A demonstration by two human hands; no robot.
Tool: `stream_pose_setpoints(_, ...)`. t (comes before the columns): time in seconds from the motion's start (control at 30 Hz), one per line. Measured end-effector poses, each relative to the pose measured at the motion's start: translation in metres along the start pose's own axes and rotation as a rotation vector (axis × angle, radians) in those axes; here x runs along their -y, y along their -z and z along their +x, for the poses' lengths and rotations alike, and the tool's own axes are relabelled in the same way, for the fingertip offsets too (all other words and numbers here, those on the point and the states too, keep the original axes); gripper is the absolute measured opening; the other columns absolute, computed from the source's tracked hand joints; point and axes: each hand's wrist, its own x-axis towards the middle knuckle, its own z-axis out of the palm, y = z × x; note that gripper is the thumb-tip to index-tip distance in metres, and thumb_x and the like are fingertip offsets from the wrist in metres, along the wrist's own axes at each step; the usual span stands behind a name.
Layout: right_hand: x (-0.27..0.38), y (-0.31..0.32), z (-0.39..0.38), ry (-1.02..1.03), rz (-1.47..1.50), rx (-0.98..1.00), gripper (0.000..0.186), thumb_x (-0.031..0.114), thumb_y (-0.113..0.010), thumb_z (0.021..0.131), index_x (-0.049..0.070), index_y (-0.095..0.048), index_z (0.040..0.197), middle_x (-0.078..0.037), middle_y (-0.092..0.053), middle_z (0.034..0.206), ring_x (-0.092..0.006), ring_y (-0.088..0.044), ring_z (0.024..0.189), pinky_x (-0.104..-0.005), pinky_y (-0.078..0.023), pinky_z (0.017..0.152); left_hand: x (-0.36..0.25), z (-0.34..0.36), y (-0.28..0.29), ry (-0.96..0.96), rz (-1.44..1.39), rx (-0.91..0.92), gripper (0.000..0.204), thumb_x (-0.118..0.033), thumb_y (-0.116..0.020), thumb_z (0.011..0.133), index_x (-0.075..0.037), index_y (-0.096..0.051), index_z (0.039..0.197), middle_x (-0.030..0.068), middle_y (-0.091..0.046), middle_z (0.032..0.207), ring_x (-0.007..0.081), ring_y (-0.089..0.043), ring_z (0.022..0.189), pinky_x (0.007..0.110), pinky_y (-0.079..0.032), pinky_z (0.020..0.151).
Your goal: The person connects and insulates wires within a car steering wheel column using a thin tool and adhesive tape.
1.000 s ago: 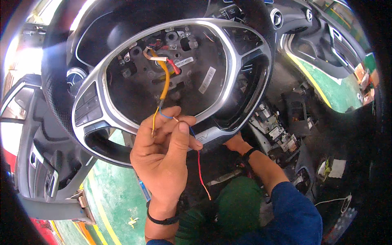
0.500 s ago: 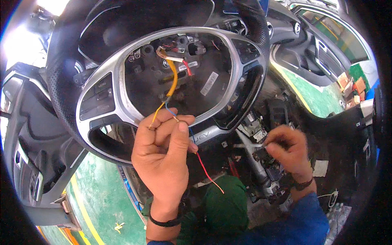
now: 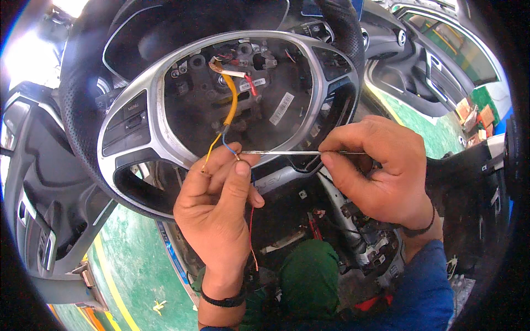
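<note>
I see car repair workshop: stripped steering wheel (image 3: 221,94) with hub open and loose wires (image 3: 229,113), dismantled steering column (image 3: 364,237), detached door panel (image 3: 436,77), green painted floor (image 3: 132,270) with yellow line.

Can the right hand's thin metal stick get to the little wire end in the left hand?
Probably yes. The right hand holds the thin metal stick level, and its tip already sits at the wire end pinched in the left hand. Nothing lies between them.

The head camera is looking down from close above at the steering wheel (image 3: 165,110), both hands entering from the lower edge; edges are bending at the rim.
</note>
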Motion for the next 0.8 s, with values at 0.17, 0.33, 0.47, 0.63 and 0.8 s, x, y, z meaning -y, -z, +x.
stream_pose_setpoints(0.17,-0.0011,0.0049,0.0064,0.150,-0.120,-0.026,0.021,-0.005,-0.077,0.070,0.004,-0.073,0.088,-0.004,-0.065,0.070,-0.0173,-0.055,0.059,-0.0291,-0.041,0.053,0.0007,0.0032,-0.0031,0.009,0.003,-0.027,0.021,0.003,-0.065,0.095,0.007,-0.063,0.116,0.0201,-0.075,0.101,0.0113,-0.062,0.062,0.023,-0.051,0.056)
stream_pose_setpoints(0.33,-0.0043,0.0057,0.0086,0.254,-0.137,-0.069,0.025,-0.007,-0.080,0.066,0.005,-0.072,0.086,-0.003,-0.067,0.070,-0.0196,-0.055,0.064,-0.0298,-0.042,0.057,0.0043,0.0022,-0.0034,-0.006,-0.031,-0.038,0.020,0.005,-0.065,0.094,0.007,-0.063,0.114,0.0207,-0.075,0.101,0.0122,-0.063,0.062,0.023,-0.052,0.056)
stream_pose_setpoints(0.47,-0.0027,0.0094,0.0080,0.277,-0.175,-0.056,0.027,-0.006,-0.081,0.065,0.006,-0.072,0.087,-0.003,-0.068,0.070,-0.0215,-0.055,0.065,-0.0305,-0.044,0.061,0.0037,0.0014,-0.0047,0.017,-0.039,-0.043,0.021,0.006,-0.066,0.093,0.007,-0.063,0.114,0.0206,-0.075,0.100,0.0123,-0.063,0.063,0.023,-0.052,0.056)
stream_pose_setpoints(0.63,0.0017,0.0057,0.0086,0.308,-0.216,-0.072,0.028,-0.005,-0.082,0.064,0.007,-0.072,0.088,-0.003,-0.069,0.071,-0.0224,-0.055,0.068,-0.0309,-0.045,0.064,0.0012,0.0004,-0.0017,0.012,-0.035,-0.040,0.020,0.005,-0.067,0.093,0.006,-0.065,0.112,0.0196,-0.075,0.099,0.0116,-0.063,0.063,0.023,-0.053,0.056)
stream_pose_setpoints(0.8,-0.0009,0.0067,0.0054,0.360,-0.309,-0.068,0.031,-0.004,-0.083,0.062,0.008,-0.072,0.088,-0.002,-0.067,0.071,-0.0233,-0.055,0.072,-0.0318,-0.045,0.064,0.0053,0.0015,-0.0037,0.021,-0.037,-0.037,0.019,0.006,-0.068,0.092,0.006,-0.066,0.111,0.0179,-0.076,0.098,0.0102,-0.064,0.063,0.022,-0.053,0.057)
